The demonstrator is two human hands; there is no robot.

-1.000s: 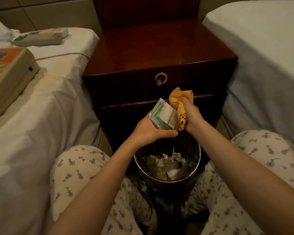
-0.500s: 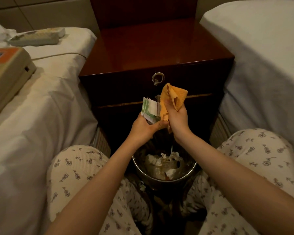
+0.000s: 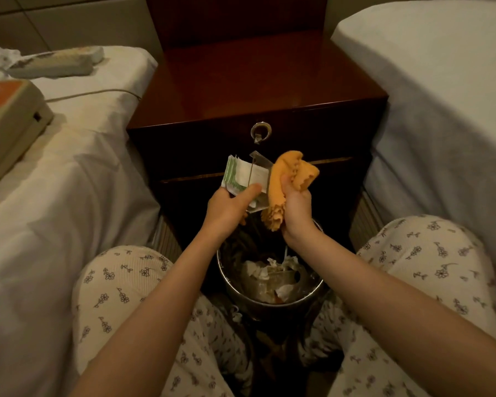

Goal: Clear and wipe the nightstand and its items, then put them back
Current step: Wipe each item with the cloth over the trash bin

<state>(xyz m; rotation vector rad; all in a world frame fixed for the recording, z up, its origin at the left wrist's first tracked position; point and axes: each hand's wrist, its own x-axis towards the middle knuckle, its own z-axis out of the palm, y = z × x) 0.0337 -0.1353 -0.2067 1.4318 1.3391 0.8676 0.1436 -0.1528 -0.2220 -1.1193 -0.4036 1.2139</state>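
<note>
Head view, nearest edge first?

— Two knees [image 3: 121,282] in floral trousers, spread apart, bare forearms reaching forward between them

And down between those?

— Round metal bin [image 3: 272,306] on the floor, crumpled paper [image 3: 258,272] inside

Higher up?

— Both hands, close together above the bin's far rim. Left hand [image 3: 226,207]: curled round a stack of green-and-white packets [image 3: 238,176], thumb laid across the front, a clear plastic piece standing against the stack's right side

Other side?

— Right hand [image 3: 297,207]: fist closed round an orange cloth [image 3: 287,176], bunched, one end sticking up past the fingers, a scalloped end hanging below the palm

Touching?

— Cloth against the right edge of the plastic and packets, by the look of it. Hands just beside each other, actual contact hard to tell

Behind all that?

— Dark red wooden desk [image 3: 255,81], glossy top, metal ring pull [image 3: 260,130] on the drawer front, packets and cloth held up before the lower panel

Either side of it?

— Left bed [image 3: 69,167], white sheet, carrying a beige phone base [image 3: 9,118] with an orange label at the picture's edge, a handset [image 3: 55,64] farther back, a cord [image 3: 92,93] trailing across the sheet toward the desk. Right bed [image 3: 441,96], also white, just beside the desk's other flank
</note>
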